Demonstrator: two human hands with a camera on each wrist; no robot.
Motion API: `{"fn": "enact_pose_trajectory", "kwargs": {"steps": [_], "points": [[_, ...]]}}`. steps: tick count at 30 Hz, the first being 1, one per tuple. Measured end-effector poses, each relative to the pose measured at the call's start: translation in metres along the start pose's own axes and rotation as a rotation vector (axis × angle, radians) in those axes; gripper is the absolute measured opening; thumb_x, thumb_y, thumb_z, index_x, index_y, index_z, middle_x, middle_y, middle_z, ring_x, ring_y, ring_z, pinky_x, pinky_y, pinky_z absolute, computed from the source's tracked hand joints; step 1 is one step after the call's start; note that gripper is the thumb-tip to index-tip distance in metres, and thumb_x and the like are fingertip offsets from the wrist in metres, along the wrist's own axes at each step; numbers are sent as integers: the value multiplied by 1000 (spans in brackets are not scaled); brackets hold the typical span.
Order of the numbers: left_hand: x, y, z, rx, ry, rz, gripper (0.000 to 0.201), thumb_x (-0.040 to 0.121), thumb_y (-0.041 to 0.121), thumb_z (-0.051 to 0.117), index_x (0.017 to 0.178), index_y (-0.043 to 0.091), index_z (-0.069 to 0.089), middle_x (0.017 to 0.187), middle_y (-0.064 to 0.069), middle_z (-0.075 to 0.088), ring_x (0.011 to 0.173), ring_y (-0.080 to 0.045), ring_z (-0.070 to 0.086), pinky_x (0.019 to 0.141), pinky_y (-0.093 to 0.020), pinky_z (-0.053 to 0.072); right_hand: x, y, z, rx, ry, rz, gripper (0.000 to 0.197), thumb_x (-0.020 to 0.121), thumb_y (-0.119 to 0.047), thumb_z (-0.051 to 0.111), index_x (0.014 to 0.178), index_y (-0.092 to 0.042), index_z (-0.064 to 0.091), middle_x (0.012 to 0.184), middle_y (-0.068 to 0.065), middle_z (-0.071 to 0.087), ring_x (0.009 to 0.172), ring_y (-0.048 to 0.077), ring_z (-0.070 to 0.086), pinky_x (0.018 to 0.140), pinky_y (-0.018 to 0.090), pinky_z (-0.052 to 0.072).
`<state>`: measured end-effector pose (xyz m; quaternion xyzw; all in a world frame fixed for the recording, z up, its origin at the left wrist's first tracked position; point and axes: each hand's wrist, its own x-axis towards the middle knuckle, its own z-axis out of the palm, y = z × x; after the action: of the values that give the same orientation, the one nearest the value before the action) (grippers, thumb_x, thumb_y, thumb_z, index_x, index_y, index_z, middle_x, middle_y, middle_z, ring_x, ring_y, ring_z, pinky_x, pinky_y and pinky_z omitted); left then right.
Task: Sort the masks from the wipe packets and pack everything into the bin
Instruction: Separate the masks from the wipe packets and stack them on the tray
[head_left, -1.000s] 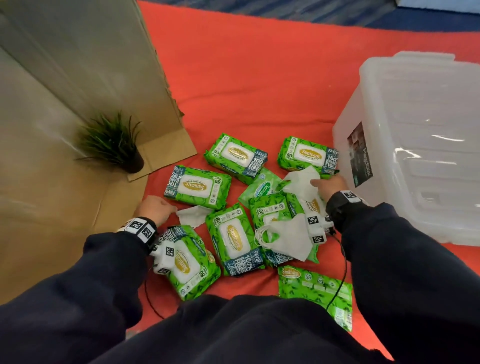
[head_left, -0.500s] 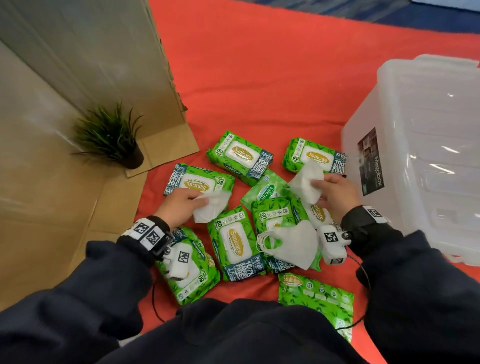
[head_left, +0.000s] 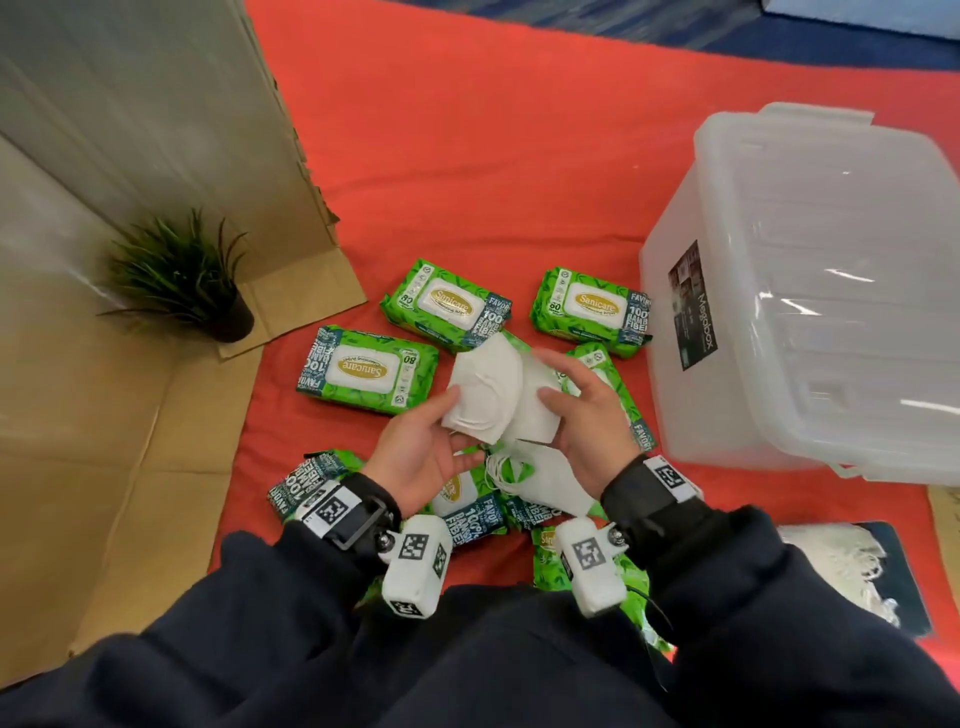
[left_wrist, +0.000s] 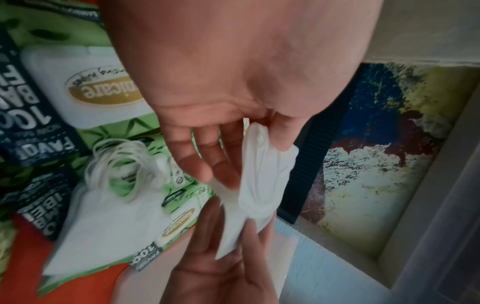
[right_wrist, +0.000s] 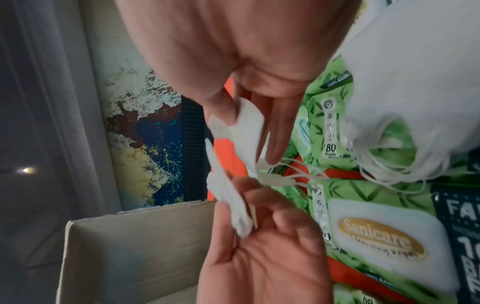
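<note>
Left hand (head_left: 423, 457): thumb and fingers pinch a white mask (head_left: 480, 392), held above the packets.
Right hand (head_left: 582, 415): pinches a second mask (head_left: 535, 410) overlapping the first.
Third mask (head_left: 550, 480): on the wipe packets (head_left: 369, 369), partly hidden by wrists.
Bin (head_left: 810, 291): right, lid on, cut off.

Masks (head_left: 485, 395) matt cloth; bin (head_left: 810, 291) translucent plastic.

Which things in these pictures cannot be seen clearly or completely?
- Bin, head view: frosted lid and walls hide its inside.
- Wipe packets, head view: both wrists cover some, so no full count.
- Masks, head view: they overlap between left hand and right hand; number unclear.
- Loose mask, left wrist view: blurred.
</note>
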<state>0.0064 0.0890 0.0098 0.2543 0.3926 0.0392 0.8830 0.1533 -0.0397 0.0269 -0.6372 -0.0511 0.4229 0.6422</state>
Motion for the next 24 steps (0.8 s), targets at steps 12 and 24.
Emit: {"fn": "enact_pose_trajectory", "kwargs": {"steps": [12, 24], "points": [[-3, -22, 10, 166, 108, 53, 26, 103, 25, 58, 122, 12, 68, 103, -7, 69, 74, -19, 67, 62, -31, 49, -13, 3, 0, 12, 136, 47, 12, 88, -9, 77, 100, -9, 77, 95, 10, 79, 84, 26, 74, 76, 48, 63], [2, -2, 19, 730, 42, 439, 27, 85, 24, 82, 110, 18, 73, 105, -4, 72, 94, -11, 66, 84, -30, 55, -14, -13, -16, -179, 41, 60, 16, 73, 3, 85, 86, -3, 78, 76, 9, 74, 60, 16, 68, 55, 24, 52]]}}
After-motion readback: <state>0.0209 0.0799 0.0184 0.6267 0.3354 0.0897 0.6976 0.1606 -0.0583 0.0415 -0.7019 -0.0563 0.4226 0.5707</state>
